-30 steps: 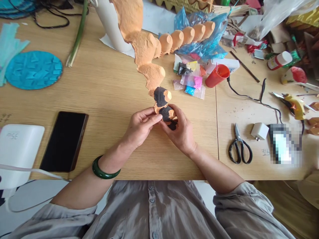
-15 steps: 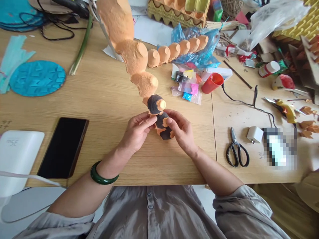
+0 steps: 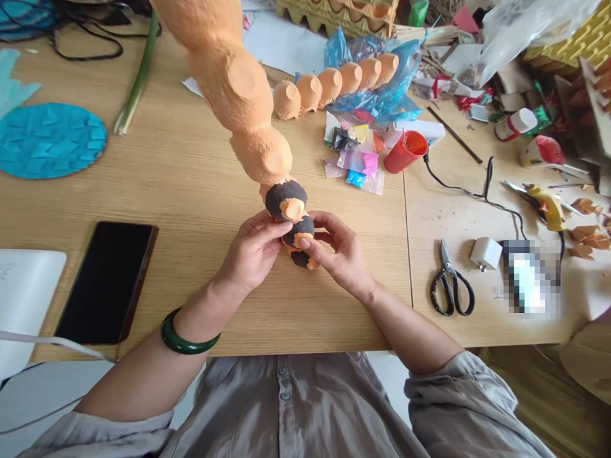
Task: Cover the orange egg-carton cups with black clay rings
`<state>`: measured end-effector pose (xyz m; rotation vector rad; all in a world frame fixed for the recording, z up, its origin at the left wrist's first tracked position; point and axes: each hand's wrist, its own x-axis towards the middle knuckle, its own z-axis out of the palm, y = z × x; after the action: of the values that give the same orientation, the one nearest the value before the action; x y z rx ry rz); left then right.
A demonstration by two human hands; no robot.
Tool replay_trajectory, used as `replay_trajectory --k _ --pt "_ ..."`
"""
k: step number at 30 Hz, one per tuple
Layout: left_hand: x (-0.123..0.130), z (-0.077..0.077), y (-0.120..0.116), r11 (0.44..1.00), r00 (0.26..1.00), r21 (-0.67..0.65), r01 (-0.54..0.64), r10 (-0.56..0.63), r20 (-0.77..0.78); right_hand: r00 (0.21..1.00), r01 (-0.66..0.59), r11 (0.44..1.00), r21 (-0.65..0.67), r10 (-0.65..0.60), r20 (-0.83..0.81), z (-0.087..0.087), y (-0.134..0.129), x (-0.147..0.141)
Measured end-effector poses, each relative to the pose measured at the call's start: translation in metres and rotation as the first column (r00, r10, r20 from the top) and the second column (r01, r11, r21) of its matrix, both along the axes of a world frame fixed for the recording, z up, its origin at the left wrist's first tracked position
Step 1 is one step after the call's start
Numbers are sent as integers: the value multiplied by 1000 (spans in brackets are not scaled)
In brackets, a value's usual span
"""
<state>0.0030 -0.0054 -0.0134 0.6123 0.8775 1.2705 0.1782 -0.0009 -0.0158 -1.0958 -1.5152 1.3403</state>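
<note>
A long strip of orange egg-carton cups [image 3: 265, 156] rises from my hands toward the top left, out of the frame. Dark clay or paint covers parts of its lowest cups. My left hand [image 3: 255, 247] pinches the strip's left side between thumb and fingers, just below the uppermost dark cup. On the opposite side my right hand [image 3: 337, 249] grips it, the thumb lying on a partly dark cup. Another orange egg-carton strip [image 3: 330, 87] lies farther back, its right end against a crumpled blue plastic bag [image 3: 367, 48].
Small packets of coloured clay [image 3: 356, 149] lie beside a red cup [image 3: 405, 151]. Black-handled scissors [image 3: 449, 283] and a white charger [image 3: 485, 253] are at right. A phone [image 3: 107, 280] and a blue oval piece [image 3: 52, 141] are at left. Stacked egg trays [image 3: 334, 16] stand behind.
The held strip has tilted, its upper part now larger and closer in view. Both hands keep their grip on the lower cups. The whole view has shifted slightly.
</note>
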Motion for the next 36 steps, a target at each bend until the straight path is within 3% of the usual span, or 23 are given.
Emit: replay_trajectory --k 7,12,16,24,29,36 --pt "4 0 -1 999 999 36 15 -13 -49 997 24 995 98 -31 74 -7 -3 0" --pt "3 -1 0 999 1000 -39 -21 20 -11 992 46 989 140 -62 113 -6 -6 -1" --pt "0 -3 2 997 1000 -74 -6 6 2 997 5 994 -111 -13 -76 -3 -2 0" --pt "-1 4 0 985 996 -164 54 -65 -66 943 -172 872 -459 12 -331 1 8 3" --pt "0 10 -1 986 981 -137 94 -115 -154 904 -269 802 -533 20 -427 4 10 5" --pt "0 9 0 993 985 -84 82 -93 -144 904 -286 778 -560 26 -426 2 12 6"
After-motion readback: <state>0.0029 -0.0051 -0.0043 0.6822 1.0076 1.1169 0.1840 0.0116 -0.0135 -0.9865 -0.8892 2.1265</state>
